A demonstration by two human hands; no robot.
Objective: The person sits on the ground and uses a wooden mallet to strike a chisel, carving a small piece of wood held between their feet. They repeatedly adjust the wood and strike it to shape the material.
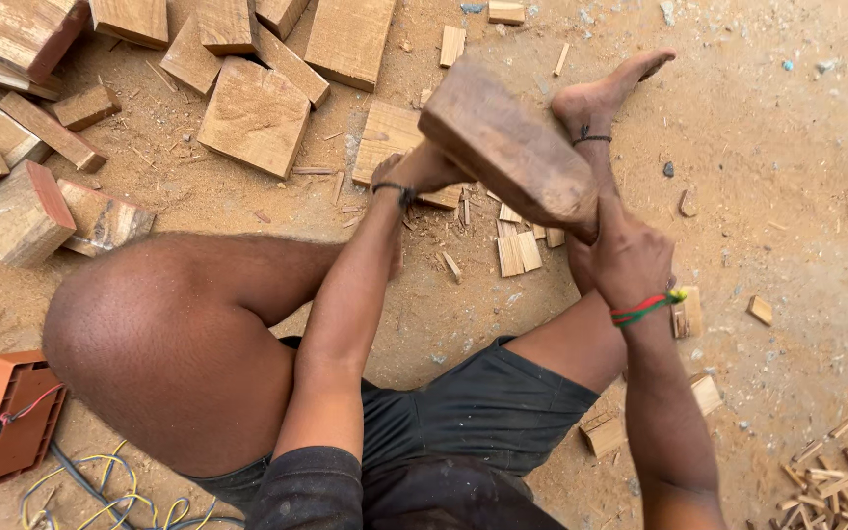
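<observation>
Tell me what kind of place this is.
Probably an outdoor woodworking spot: cut wood blocks piled on sandy ground, offcut chips scattered about, and both hands lifting a thick wooden block.

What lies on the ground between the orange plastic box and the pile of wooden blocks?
In the head view, between the orange box and the wooden blocks lies bare sandy ground; the person's bent knee covers part of it.

Was an open-air woodworking yard: sawn wood blocks (253, 116) piled on sawdust-covered dirt floor (787, 177), offcuts (518, 253) scattered.
</observation>
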